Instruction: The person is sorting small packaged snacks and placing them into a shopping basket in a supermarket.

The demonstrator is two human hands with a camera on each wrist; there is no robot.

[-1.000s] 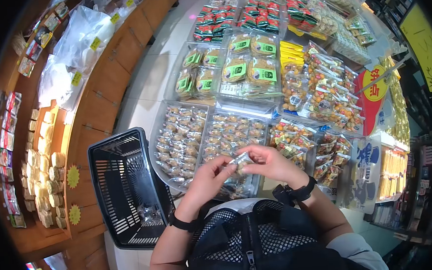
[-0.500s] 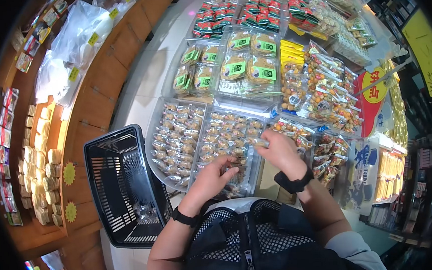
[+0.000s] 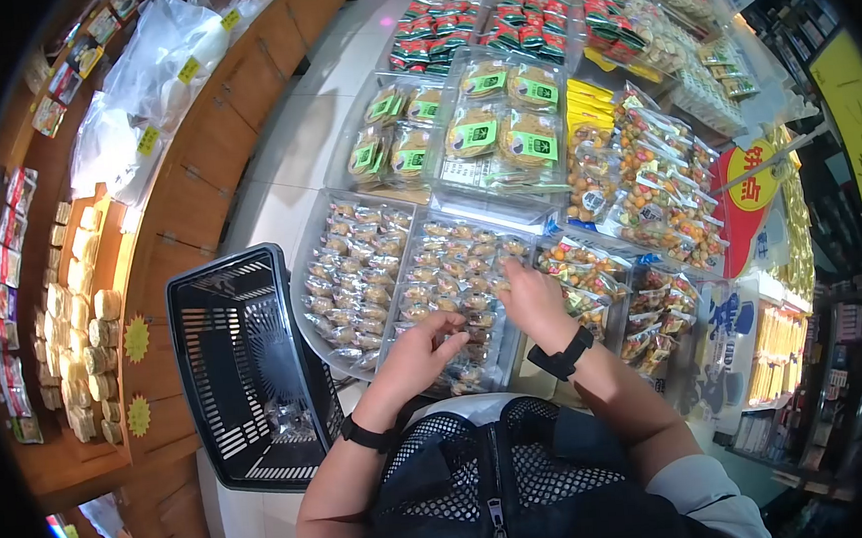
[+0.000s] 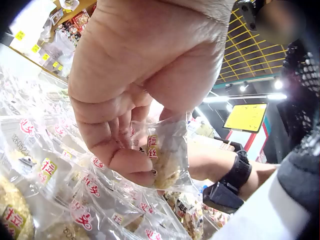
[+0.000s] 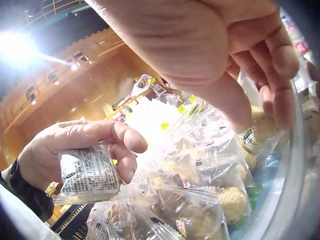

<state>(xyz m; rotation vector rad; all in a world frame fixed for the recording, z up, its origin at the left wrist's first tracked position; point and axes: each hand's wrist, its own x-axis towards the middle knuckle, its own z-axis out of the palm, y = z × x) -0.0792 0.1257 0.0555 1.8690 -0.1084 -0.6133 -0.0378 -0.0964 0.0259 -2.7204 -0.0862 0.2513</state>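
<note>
My left hand (image 3: 422, 355) hovers over a clear bin of small wrapped snacks (image 3: 450, 258). Its thumb and curled fingers hold one wrapped snack (image 4: 170, 155), a pale crumbly lump in clear film with red characters. A block of printed text covers the other side of this packet (image 5: 90, 172). Farther right, my right hand (image 3: 539, 306) reaches down at the bin's right side. Between its thumb and fingers sits another wrapped snack (image 5: 262, 122), close against the bin wall (image 5: 287, 190).
A black shopping basket (image 3: 304, 378) with a few clear packets stands left of the bins. Packs with green labels (image 3: 472, 136) lie beyond, and bags of colourful snacks (image 3: 649, 174) to the right. A wooden shelf unit (image 3: 195, 176) lines the left side.
Both hands were together around a small packet one second ago. The right hand has since moved apart to the bin's right side; the left has dropped slightly and keeps a packet.
</note>
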